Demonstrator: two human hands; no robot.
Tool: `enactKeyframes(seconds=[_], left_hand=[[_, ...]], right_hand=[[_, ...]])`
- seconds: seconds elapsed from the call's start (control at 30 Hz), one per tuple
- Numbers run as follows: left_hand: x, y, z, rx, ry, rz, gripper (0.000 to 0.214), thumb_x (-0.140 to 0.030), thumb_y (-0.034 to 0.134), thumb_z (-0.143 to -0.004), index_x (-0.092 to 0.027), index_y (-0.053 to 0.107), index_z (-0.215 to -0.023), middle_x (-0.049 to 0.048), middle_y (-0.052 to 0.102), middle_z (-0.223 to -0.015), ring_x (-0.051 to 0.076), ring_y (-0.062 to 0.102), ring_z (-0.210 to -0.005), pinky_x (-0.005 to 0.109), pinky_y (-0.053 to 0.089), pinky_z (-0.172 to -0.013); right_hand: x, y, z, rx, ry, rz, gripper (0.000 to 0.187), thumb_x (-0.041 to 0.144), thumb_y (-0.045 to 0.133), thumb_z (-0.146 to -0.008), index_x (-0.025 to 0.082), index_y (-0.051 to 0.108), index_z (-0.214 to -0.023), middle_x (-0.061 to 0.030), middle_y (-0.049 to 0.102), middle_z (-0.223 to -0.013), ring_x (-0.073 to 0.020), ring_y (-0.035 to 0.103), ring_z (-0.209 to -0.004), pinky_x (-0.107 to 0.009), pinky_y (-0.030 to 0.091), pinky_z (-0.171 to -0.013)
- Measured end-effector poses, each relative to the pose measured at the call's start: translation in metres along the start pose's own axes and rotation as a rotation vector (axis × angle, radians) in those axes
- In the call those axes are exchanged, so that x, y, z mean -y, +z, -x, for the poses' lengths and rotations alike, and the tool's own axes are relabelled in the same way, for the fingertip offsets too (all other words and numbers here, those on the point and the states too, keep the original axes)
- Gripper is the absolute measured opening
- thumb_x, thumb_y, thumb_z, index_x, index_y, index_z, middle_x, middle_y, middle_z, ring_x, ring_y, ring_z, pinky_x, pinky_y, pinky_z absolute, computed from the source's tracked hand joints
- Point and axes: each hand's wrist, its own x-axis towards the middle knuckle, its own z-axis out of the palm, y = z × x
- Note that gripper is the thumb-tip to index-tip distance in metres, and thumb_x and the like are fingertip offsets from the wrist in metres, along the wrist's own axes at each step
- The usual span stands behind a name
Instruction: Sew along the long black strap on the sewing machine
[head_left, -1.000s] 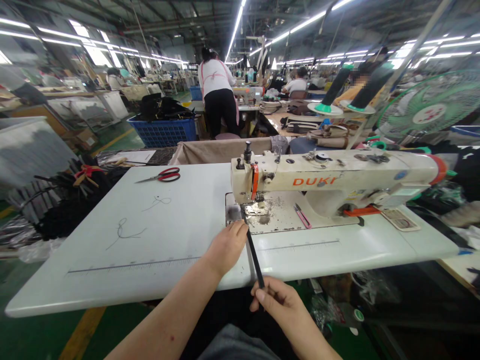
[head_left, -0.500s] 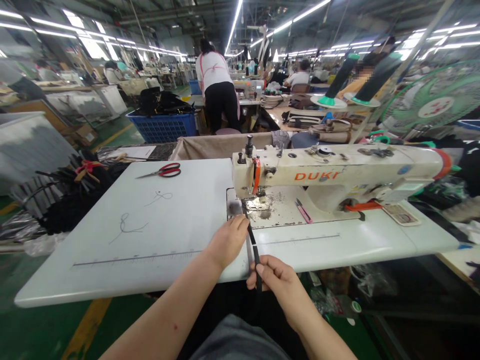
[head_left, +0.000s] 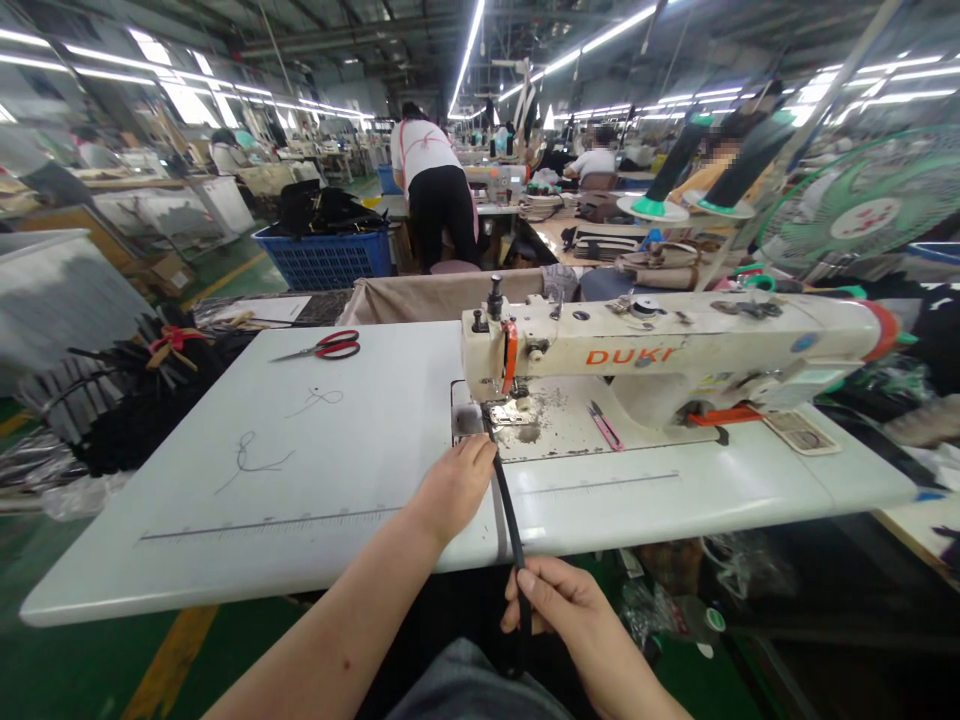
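A narrow black strap [head_left: 509, 507] runs from under the presser foot of the sewing machine [head_left: 645, 335] toward my lap. Just in front of the needle area, my left hand [head_left: 461, 480] rests on the table with its fingers closed on the strap. Lower down, past the table's front edge, my right hand [head_left: 551, 597] pinches the same strap between thumb and fingers. Between the two hands the strap hangs nearly straight. Its far end at the needle is partly hidden by the left fingers and the machine head.
Red-handled scissors [head_left: 337, 345] and loose thread pieces [head_left: 259, 455] lie left on the white table [head_left: 360, 440]. Pink thread snips [head_left: 606, 428] lie on the machine bed. Bundled black straps [head_left: 142, 400] stand at left. A fan [head_left: 862, 215] and thread cones stand right; a person bends over ahead.
My right hand has slid down and back toward my body along the strap, lengthening the stretch between the hands. A light mark on the strap is no longer visible. My left hand stays nearly in place.
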Motion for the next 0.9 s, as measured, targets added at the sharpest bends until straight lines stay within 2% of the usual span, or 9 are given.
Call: enactKeyframes(seconds=[0.3,0.4,0.6,0.77,0.9], left_hand=[[-0.002,0.000,-0.006,0.004,-0.048,0.051,0.028,-0.011,0.050,-0.100,-0.016,0.058,-0.126,0.0147,0.066,-0.132,0.026,0.065,-0.128,0.045,0.053,-0.114],[-0.002,0.001,-0.007,0.004,-0.054,0.024,0.030,-0.012,0.052,-0.099,-0.015,0.057,-0.129,0.0154,0.066,-0.134,0.027,0.063,-0.130,0.045,0.053,-0.115],[-0.001,0.002,-0.002,-0.026,0.012,-0.031,0.022,-0.013,0.049,-0.103,-0.015,0.062,-0.120,0.0149,0.070,-0.125,0.027,0.068,-0.119,0.045,0.056,-0.110],[0.000,0.000,0.000,-0.036,0.028,-0.018,0.023,-0.012,0.047,-0.103,-0.014,0.063,-0.121,0.0151,0.069,-0.127,0.026,0.068,-0.120,0.042,0.056,-0.110],[-0.001,-0.003,-0.001,-0.032,0.027,-0.011,0.023,-0.011,0.047,-0.103,-0.015,0.063,-0.120,0.0149,0.070,-0.126,0.026,0.068,-0.120,0.042,0.057,-0.109]], right_hand=[[-0.005,-0.004,-0.001,-0.010,-0.026,0.036,0.053,0.067,0.074,-0.086,0.016,0.075,-0.075,-0.0030,0.073,-0.061,-0.0128,0.054,-0.057,-0.026,0.037,-0.061],[-0.007,-0.004,-0.001,-0.005,-0.022,0.028,0.052,0.067,0.075,-0.086,0.016,0.075,-0.076,-0.0030,0.073,-0.063,-0.0130,0.055,-0.058,-0.026,0.038,-0.061],[-0.008,-0.003,0.002,0.011,-0.024,-0.005,0.047,0.062,0.074,-0.089,0.016,0.075,-0.079,-0.0035,0.073,-0.065,-0.0142,0.058,-0.061,-0.026,0.038,-0.062],[-0.013,-0.009,0.001,0.074,-0.113,0.037,0.040,0.055,0.077,-0.089,0.017,0.073,-0.078,-0.0027,0.070,-0.070,-0.0161,0.058,-0.068,-0.029,0.042,-0.070],[-0.015,-0.012,-0.006,0.097,-0.267,0.189,0.033,0.050,0.080,-0.086,0.018,0.073,-0.080,-0.0036,0.068,-0.084,-0.0196,0.059,-0.081,-0.030,0.045,-0.076]])
